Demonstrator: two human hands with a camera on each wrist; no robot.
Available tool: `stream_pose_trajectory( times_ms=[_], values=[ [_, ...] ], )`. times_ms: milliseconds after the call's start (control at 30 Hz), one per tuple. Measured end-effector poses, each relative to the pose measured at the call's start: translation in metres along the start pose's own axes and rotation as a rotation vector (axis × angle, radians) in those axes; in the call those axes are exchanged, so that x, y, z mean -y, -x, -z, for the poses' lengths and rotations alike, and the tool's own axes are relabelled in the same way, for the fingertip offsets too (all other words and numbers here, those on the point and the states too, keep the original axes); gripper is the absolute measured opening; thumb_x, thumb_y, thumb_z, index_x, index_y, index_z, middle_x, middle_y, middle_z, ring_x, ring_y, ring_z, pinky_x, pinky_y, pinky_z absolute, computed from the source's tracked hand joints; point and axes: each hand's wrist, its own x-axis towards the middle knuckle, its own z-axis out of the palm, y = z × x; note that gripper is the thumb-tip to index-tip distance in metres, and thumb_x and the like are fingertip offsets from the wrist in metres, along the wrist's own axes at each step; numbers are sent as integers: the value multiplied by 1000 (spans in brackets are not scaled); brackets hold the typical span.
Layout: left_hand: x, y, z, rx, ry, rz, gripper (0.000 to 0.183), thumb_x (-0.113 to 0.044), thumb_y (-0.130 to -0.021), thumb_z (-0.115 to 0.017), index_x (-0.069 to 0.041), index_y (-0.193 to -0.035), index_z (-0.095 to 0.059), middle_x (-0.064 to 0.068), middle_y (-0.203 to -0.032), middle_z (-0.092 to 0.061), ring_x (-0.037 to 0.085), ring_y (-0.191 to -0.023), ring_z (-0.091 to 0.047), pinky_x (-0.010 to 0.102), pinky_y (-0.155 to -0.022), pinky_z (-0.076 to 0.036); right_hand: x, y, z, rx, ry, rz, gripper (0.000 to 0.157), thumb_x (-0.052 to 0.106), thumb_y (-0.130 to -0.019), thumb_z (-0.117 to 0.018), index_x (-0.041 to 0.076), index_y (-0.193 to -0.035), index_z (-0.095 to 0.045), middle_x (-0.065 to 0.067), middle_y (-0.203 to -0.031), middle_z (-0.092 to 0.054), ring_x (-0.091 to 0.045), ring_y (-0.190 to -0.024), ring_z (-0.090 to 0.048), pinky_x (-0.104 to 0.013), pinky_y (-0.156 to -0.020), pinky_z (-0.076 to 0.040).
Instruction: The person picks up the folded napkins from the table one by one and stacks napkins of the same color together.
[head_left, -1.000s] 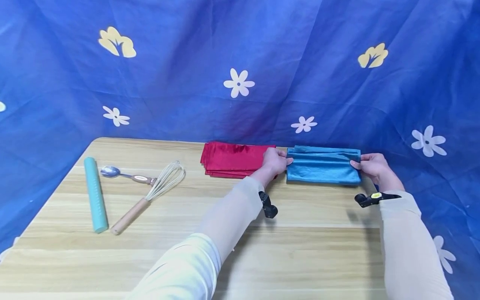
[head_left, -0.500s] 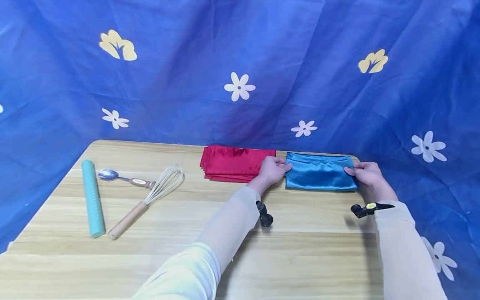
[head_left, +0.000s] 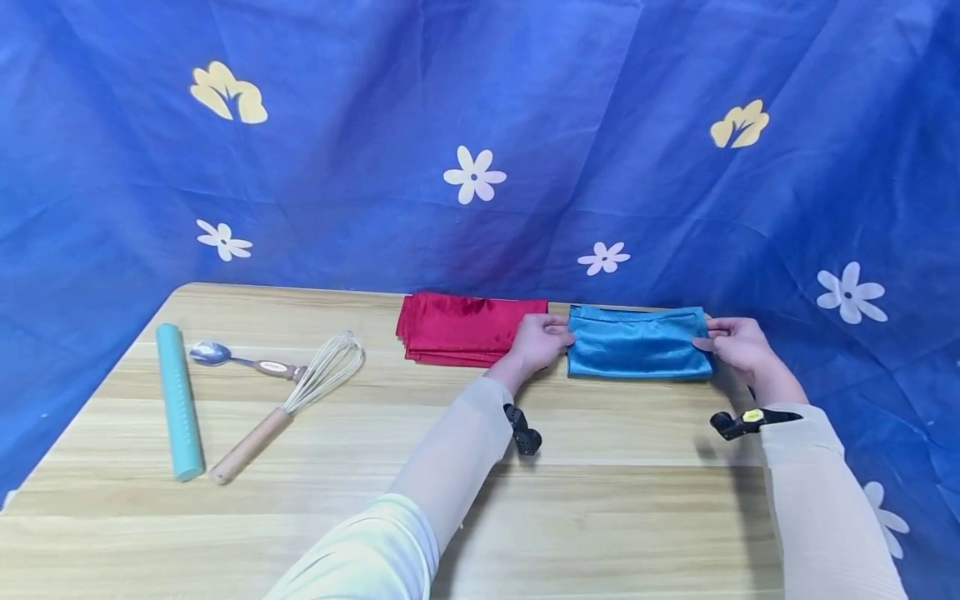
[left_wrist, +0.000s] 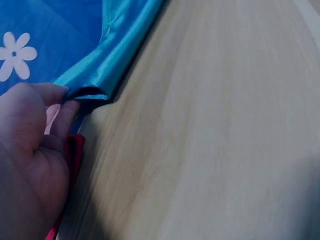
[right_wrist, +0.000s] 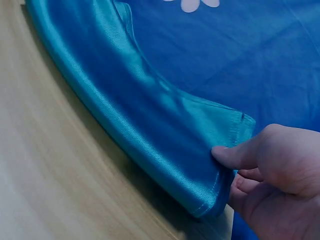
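A folded blue satin cloth (head_left: 637,343) lies near the table's back edge, right of the middle. My left hand (head_left: 538,343) pinches its left end between thumb and fingers, while the right hand (head_left: 742,348) grips the right end. From the left wrist, the folded end of the blue cloth (left_wrist: 105,67) bows up a little beside the fingertips of the left hand (left_wrist: 37,145). In the right wrist view, the thumb of my right hand (right_wrist: 285,170) presses on a stitched corner, fingers underneath. A folded red satin cloth (head_left: 468,325) sits just left, partly behind my left hand.
On the left side of the wooden table (head_left: 360,533) lie a turquoise rod (head_left: 180,404), a spoon (head_left: 247,360) and a whisk (head_left: 288,408) with a wooden handle. A blue flowered curtain (head_left: 360,150) hangs right behind the table and along its right side.
The layers along the top of the blue cloth sit closer together than a second ago. Its right end, with my right hand, has come slightly left. The head view has shifted a little.
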Motion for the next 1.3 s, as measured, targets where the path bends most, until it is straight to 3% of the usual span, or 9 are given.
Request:
stream_pose_trajectory(
  times_ms=[200, 367, 600, 733, 900, 967, 1067, 1167, 1300],
  values=[
    [-4, 3, -2, 0, 190, 27, 31, 1, -98, -75, 6, -128, -72, 18, -115, -76, 27, -106, -76, 35, -86, -62, -6, -6, -3, -117, -19, -74, 59, 20, -101, -73, -13, -146, -53, -28, -149, -51, -32, -130, -51, -26, -94, -50],
    [-8, 3, -3, -7, 104, 49, 27, -6, -98, -77, 3, -123, -75, 14, -109, -79, 21, -105, -76, 31, -89, -61, -15, -10, -16, -205, -70, -132, 55, 21, -100, -75, -10, -142, -60, -23, -144, -56, -26, -125, -53, -19, -87, -47],
    [-12, 0, -4, -31, 19, 98, 31, -12, -91, -87, -2, -118, -78, 7, -99, -81, 17, -99, -77, 30, -91, -59, -16, -11, -15, -195, -139, -148, 60, 22, -101, -75, -8, -148, -54, -24, -152, -51, -34, -142, -44, -44, -117, -40],
    [-12, 1, -5, -58, 140, 125, 27, -4, -91, -84, 2, -117, -77, 12, -101, -80, 22, -98, -78, 33, -89, -61, -16, -9, -13, -185, -135, -116, 57, 22, -100, -76, -9, -145, -58, -19, -141, -59, -25, -128, -55, -31, -104, -49],
    [-10, 2, -10, -100, 310, 127, 26, 6, -91, -80, 7, -116, -75, 19, -106, -78, 28, -99, -78, 35, -85, -63, -18, -8, -14, -247, -170, -49, 48, 17, -98, -79, -9, -136, -66, 14, -99, -69, 0, -99, -59, -11, -81, -49],
    [-10, 0, -12, -120, 299, 127, 25, 6, -91, -80, 6, -115, -76, 18, -105, -78, 27, -98, -78, 35, -84, -63, -17, -8, -15, -269, -172, -35, 46, 17, -97, -80, -9, -133, -68, 21, -89, -68, 2, -94, -60, -10, -78, -49],
    [-11, -1, -13, -137, 257, 142, 23, 3, -92, -81, 5, -114, -77, 16, -105, -78, 26, -98, -78, 35, -84, -63, -17, -9, -18, -283, -132, -56, 45, 19, -97, -80, -7, -133, -69, 19, -92, -70, 2, -93, -60, -11, -79, -48],
    [-12, -2, -12, -147, 136, 155, 18, -5, -93, -83, 1, -110, -79, 13, -102, -79, 23, -98, -78, 35, -87, -62, -16, -10, -21, -278, -96, -111, 47, 22, -98, -79, -4, -137, -68, 5, -110, -73, -5, -102, -61, -18, -88, -50],
    [-12, -2, -11, -164, -17, 163, 15, -12, -92, -85, -5, -103, -81, 7, -94, -80, 19, -91, -77, 33, -84, -62, -16, -11, -25, -249, -84, -129, 50, 23, -101, -75, -4, -141, -64, -17, -139, -63, -23, -124, -58, -36, -107, -48]
  ],
)
